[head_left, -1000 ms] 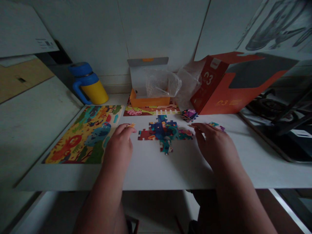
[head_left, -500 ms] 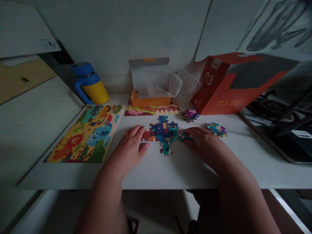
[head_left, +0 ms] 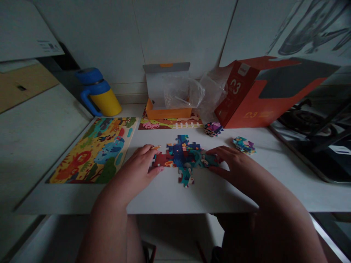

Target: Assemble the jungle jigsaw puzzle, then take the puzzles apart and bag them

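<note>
A partly joined jigsaw puzzle [head_left: 183, 156], mostly dark blue and teal with a red left end, lies on the white table [head_left: 164, 199]. My left hand [head_left: 141, 162] grips its left end, thumb at the near edge and fingers at the far edge. At the right end, my right hand [head_left: 229, 160] holds the teal pieces the same way, between thumb and fingers. A rabbit piece [head_left: 186, 176] juts from the near side of the puzzle. Beyond my right hand are a pile of teal loose pieces [head_left: 244, 145] and a pile of purple ones [head_left: 213, 129].
To the left lies a yellow animal picture puzzle [head_left: 93, 151], with a blue-and-yellow jug [head_left: 102, 98] behind it. An open orange box [head_left: 168, 114] with clear plastic bags [head_left: 192, 93] stands at the back. A large red box [head_left: 244, 98] and a black stove [head_left: 309, 135] are on the right.
The joined puzzle has slid towards me and slightly left, with both hands moving along at its ends. The loose piles have stayed put.
</note>
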Demonstrator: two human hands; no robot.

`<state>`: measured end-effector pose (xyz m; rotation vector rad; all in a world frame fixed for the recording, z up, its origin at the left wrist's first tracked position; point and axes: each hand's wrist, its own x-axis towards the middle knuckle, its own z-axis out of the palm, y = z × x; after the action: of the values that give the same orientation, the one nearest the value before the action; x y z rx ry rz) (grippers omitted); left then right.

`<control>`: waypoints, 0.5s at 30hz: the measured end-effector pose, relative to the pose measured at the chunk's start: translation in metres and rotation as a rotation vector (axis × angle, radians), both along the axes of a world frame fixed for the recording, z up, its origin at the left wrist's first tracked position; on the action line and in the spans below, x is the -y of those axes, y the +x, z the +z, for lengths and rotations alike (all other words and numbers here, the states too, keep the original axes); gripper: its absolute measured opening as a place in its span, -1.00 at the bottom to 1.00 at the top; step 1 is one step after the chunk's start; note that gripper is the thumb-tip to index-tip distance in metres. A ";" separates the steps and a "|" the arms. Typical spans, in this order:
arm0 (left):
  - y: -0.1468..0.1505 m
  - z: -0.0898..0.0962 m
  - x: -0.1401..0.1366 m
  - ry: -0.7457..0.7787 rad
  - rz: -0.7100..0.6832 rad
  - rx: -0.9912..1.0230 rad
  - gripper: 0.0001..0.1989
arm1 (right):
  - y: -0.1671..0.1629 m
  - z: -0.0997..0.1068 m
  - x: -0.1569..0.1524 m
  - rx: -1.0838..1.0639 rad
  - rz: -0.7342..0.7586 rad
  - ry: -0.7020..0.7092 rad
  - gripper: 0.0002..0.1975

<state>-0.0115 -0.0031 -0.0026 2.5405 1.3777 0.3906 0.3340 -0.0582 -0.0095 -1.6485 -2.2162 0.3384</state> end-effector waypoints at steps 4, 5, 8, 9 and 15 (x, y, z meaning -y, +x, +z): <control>-0.004 0.001 0.004 -0.033 0.007 -0.017 -0.66 | 0.001 0.001 0.005 -0.028 0.043 -0.007 -0.67; -0.006 0.001 0.005 -0.048 0.000 -0.017 -0.68 | 0.001 0.001 0.007 -0.031 0.054 -0.012 -0.65; -0.011 0.003 0.008 -0.072 -0.004 -0.004 -0.64 | 0.001 0.000 0.011 -0.031 0.057 -0.021 -0.60; -0.012 0.003 0.008 -0.076 -0.002 0.000 -0.62 | 0.001 -0.001 0.012 -0.031 0.052 -0.020 -0.59; -0.013 0.005 0.008 -0.112 0.010 -0.003 -0.66 | 0.000 0.000 0.012 -0.042 0.053 -0.034 -0.59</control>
<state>-0.0240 -0.0111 0.0028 2.4462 1.3732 0.3030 0.3340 -0.0705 -0.0091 -1.5867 -2.2384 0.4228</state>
